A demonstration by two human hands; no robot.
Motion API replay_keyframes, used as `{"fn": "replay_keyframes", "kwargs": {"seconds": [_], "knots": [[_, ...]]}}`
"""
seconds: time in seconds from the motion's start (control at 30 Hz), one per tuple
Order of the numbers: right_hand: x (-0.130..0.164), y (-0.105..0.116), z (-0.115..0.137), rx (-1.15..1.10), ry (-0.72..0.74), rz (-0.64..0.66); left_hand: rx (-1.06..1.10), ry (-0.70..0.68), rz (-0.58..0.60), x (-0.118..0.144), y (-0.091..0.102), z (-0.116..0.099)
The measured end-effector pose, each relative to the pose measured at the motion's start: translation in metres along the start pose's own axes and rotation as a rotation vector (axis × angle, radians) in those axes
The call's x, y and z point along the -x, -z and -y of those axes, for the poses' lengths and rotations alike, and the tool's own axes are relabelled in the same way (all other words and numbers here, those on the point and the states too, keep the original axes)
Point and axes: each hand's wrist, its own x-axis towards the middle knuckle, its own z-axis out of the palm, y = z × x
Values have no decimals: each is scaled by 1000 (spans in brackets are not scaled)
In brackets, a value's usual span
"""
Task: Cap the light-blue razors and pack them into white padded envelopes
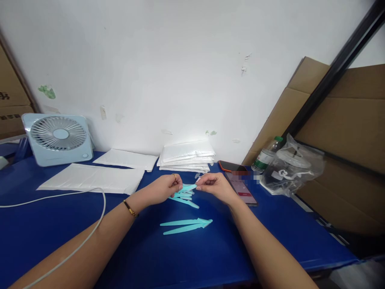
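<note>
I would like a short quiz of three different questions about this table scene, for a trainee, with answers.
1. True or false: both hands hold turquoise plastic pieces above the blue table.
2. What stands at the far left of the table? A) fan B) kettle C) lamp
3. Which wrist wears a bracelet?

Key
1. True: the left hand and right hand pinch them together.
2. A, the fan.
3. The left; the bracelet is gold-coloured.
</note>
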Motion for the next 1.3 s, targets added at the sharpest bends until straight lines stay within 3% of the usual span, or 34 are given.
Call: {"fn": "replay_keyframes", "kwargs": {"seconds": [0.13, 0.3, 0.4, 0.53, 0.7, 0.9, 1.1, 1.3], "knots": [[-3, 5, -6, 105, 13, -16, -146, 13, -54, -3, -3, 4], [-9, 38, -28, 634, 9, -296, -345, -28, -177, -2, -6, 3], [-12, 44, -41, 825, 12, -229, -311, -52, -30, 3, -11, -6], [-15, 35, -46, 937, 16, -119, -270, -63, 195, 10, -21, -18], [-14, 28, -37, 992, -79, -94, -268, -38, 249, 12, -28, -19], [-8, 28, -31, 826, -123, -73, -164, -26, 158, 9, -20, -13], [-7, 28, -12, 76, -176, -197, 62, 33, 17, 0, -8, 2], [-3, 21, 4, -139, -143, -198, 83, 54, -28, -5, -5, 14]]}}
